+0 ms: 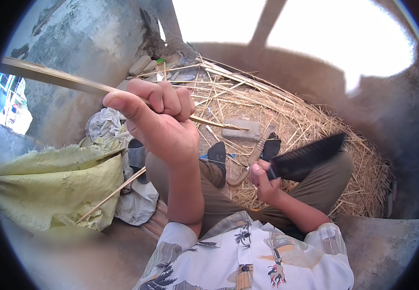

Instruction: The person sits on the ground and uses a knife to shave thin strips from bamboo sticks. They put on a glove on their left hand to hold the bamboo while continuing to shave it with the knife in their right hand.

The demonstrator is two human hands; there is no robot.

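My left hand (163,128) is raised at the centre left, fingers closed around a long split bamboo strip (64,76). The strip slants from the upper left, through the fist, down to a thin end near a grey brick (243,129). Lower and to the right, my right hand (266,186) grips the handle of a knife with a broad dark blade (308,155). The blade points up and right over my bent leg, apart from the strip, and looks slightly blurred. A curved tan wooden handle-like piece (239,180) lies just left of my right hand.
Straw-like shavings (359,179) cover the floor ahead and right, with long strips (248,82) along the wall. A yellow-green sack (59,188) lies at left, a thin stick (113,193) across it. My dark-socked feet (216,155) flank the curved piece. Walls rise behind.
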